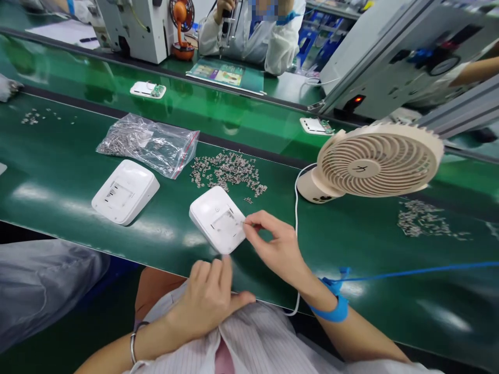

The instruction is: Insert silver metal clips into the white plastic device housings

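A white plastic casing (215, 217) lies on the green work surface (58, 176) in front of me, its recessed compartment facing up. My right hand (275, 244) pinches a small metal part between thumb and forefinger at the compartment's right edge. A blue wrist strap (331, 306) circles that wrist. My left hand (208, 296) rests at the table's front edge, fingertips touching the casing's near corner, holding nothing that I can see. A pile of small metal parts (226, 171) lies just behind the casing.
A second white casing (125, 191) lies to the left, a clear bag of metal parts (150, 144) behind it. A beige desk fan (376, 161) stands at right with more loose parts (424, 218) beyond. Across the conveyor (241, 119) a person (253, 31) works.
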`<state>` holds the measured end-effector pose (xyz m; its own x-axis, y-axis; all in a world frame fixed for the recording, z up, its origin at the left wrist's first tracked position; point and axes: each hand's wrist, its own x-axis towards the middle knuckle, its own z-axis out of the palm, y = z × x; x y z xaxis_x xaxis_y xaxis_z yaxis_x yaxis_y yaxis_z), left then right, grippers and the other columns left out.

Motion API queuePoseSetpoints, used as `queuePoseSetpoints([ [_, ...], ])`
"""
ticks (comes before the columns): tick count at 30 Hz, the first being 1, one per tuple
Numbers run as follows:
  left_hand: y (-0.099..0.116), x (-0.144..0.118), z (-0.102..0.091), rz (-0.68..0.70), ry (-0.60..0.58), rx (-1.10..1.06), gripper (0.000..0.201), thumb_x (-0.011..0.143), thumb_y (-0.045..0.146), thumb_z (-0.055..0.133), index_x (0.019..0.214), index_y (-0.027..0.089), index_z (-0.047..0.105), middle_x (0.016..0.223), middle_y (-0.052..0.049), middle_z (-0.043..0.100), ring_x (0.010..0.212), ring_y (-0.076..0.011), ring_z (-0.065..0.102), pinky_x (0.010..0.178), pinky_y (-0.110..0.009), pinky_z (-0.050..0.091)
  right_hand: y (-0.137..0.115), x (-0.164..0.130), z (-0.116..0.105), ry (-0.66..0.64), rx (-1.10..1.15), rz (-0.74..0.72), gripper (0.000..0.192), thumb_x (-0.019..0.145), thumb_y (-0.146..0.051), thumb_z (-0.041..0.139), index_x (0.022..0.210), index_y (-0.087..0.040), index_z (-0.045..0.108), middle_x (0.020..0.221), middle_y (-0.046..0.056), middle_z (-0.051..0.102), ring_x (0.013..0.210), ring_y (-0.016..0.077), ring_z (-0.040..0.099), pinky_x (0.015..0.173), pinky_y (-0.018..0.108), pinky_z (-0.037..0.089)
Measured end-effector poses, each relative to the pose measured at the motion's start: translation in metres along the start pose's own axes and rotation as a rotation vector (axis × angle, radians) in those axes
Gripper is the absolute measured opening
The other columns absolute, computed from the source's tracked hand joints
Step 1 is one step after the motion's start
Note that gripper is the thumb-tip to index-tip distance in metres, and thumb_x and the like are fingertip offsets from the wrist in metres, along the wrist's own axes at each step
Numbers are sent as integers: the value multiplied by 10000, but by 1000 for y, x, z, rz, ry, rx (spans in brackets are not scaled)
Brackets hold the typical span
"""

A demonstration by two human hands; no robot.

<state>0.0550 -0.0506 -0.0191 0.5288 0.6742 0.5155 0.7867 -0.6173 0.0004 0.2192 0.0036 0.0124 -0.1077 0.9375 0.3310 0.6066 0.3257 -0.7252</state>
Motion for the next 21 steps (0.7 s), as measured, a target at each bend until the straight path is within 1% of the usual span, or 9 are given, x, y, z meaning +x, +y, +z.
queuePoseSetpoints([
  [2, 3, 3, -1, 88, 37, -86, 490, 858, 469, 446, 979, 27, 620, 692, -77, 579, 629, -182, 496, 675, -333, 389, 2, -7, 3, 7, 16, -2, 118, 812, -125, 488, 757, -197, 562, 758, 19, 585, 707, 134, 554, 650, 264, 454],
  [3, 3, 6, -1, 88, 74, -84, 446, 846, 440, 485, 987, 39, 621, 745, -90, 604, 665, -191, 508, 710, -347, 391, 5, -9, 5, 17, 15, -9, 110, 814, -128, 492, 771, -196, 568, 797, 33, 590, 743, 142, 566, 668, 273, 463],
  [5, -1, 12, 3, 36, 136, -33, 421, 818, 424, 539, 1007, 57, 622, 872, -128, 638, 760, -224, 529, 758, -368, 382, 13, -9, 7, 29, -11, -22, 101, 817, -138, 500, 779, -194, 574, 871, 58, 593, 812, 160, 582, 708, 296, 476],
  [7, -5, 19, 10, -33, 146, 39, 444, 808, 447, 548, 1062, 89, 613, 1039, -158, 629, 906, -269, 528, 811, -386, 363, 23, -4, 10, 24, -62, -38, 103, 821, -150, 500, 773, -192, 580, 944, 82, 588, 861, 178, 585, 752, 330, 482],
  [10, -10, 30, 22, -135, 77, 153, 533, 797, 528, 521, 1181, 160, 556, 1263, -159, 522, 1120, -333, 445, 906, -442, 296, 38, 11, 16, 9, -141, -94, 129, 828, -159, 482, 768, -188, 593, 1043, 110, 567, 919, 206, 576, 802, 379, 481],
  [12, -14, 35, 30, -178, 21, 186, 609, 769, 587, 516, 1222, 180, 520, 1336, -168, 447, 1188, -374, 390, 944, -494, 243, 46, 23, 19, -18, -180, -149, 147, 832, -158, 469, 777, -187, 602, 1063, 113, 561, 948, 215, 568, 816, 384, 481],
  [14, -18, 37, 36, -197, -38, 171, 648, 742, 621, 522, 1210, 173, 524, 1361, -191, 405, 1209, -405, 367, 953, -527, 224, 52, 34, 23, -57, -215, -190, 165, 841, -158, 453, 794, -182, 610, 1020, 110, 574, 921, 210, 571, 795, 369, 486],
  [18, -22, 38, 40, -184, -114, 148, 658, 717, 630, 547, 1169, 152, 551, 1355, -213, 402, 1194, -432, 381, 932, -544, 277, 56, 44, 25, -101, -301, -240, 192, 863, -169, 427, 808, -170, 611, 880, 96, 588, 778, 192, 562, 699, 341, 478],
  [21, -18, 43, 39, -231, -161, 138, 803, 625, 674, 607, 1232, 159, 508, 1349, -225, 403, 1190, -460, 374, 927, -574, 292, 57, 43, 26, -97, -323, -261, 195, 871, -166, 412, 811, -177, 597, 872, 89, 584, 767, 186, 546, 682, 332, 461],
])
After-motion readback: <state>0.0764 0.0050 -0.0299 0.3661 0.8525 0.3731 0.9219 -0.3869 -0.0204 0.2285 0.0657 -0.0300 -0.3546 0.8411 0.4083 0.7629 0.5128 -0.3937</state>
